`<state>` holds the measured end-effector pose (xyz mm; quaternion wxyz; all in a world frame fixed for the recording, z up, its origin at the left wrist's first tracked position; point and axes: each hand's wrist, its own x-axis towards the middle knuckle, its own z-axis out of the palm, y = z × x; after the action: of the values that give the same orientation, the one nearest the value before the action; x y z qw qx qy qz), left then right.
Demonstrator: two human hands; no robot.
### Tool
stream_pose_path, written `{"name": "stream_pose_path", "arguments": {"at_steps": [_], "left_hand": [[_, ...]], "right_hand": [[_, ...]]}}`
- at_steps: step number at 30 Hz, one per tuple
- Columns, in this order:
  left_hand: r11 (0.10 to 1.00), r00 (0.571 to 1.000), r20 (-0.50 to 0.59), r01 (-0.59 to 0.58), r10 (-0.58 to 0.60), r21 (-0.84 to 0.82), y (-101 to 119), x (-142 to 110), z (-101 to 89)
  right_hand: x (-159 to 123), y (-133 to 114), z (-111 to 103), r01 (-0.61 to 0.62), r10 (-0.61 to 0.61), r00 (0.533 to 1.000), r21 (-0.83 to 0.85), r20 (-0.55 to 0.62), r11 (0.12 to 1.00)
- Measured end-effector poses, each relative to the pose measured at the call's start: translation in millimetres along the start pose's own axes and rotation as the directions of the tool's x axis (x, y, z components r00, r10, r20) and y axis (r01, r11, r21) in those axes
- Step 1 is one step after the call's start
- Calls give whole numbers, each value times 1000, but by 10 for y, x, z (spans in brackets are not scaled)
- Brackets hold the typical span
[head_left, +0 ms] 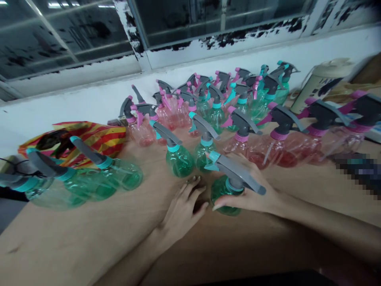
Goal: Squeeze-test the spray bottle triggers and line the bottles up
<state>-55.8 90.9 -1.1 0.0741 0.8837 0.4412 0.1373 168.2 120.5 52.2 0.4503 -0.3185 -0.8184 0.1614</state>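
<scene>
My right hand [256, 190] is wrapped round a green spray bottle [222, 190] with a grey and turquoise trigger head, upright near the front of the table. Just left of it, my left hand [187, 202] rests low over the wood, fingers spread and holding nothing. Beyond my left fingertips stands another green spray bottle [180, 161], with a similar green spray bottle [205, 153] beside it. A row of pink spray bottles, the nearest being a pink spray bottle [238, 145], runs off to the right behind my right hand.
Several green spray bottles [127, 174] stand at the left, before a red and yellow striped bag [110, 139]. Many pink and green bottles crowd the back along the white wall [98, 93]. A cream jug [318, 85] stands back right; a dark pixelated object [361, 171] lies at the right.
</scene>
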Motion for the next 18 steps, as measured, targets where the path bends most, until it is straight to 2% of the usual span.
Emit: {"name": "stream_pose_path", "arguments": {"at_steps": [4, 10, 15, 18], "left_hand": [[1000, 1000, -25, -6, 6, -3, 1, -9, 35], [1000, 999, -48, 9, -10, -8, -26, -5, 136], [999, 999, -32, 1, 1, 38, -37, -34, 44], [997, 1000, -17, 7, -6, 83, -56, -194, -79]], "right_hand": [[-162, -27, -81, -126, 129, 991, -99, 35, 987], [-509, -97, -234, -297, 312, 950, -248, 23, 922], [-672, -199, -195, -309, 316, 949, -270, -19, 912], [-670, -318, -93, -285, 288, 957, -279, -30, 917]]}}
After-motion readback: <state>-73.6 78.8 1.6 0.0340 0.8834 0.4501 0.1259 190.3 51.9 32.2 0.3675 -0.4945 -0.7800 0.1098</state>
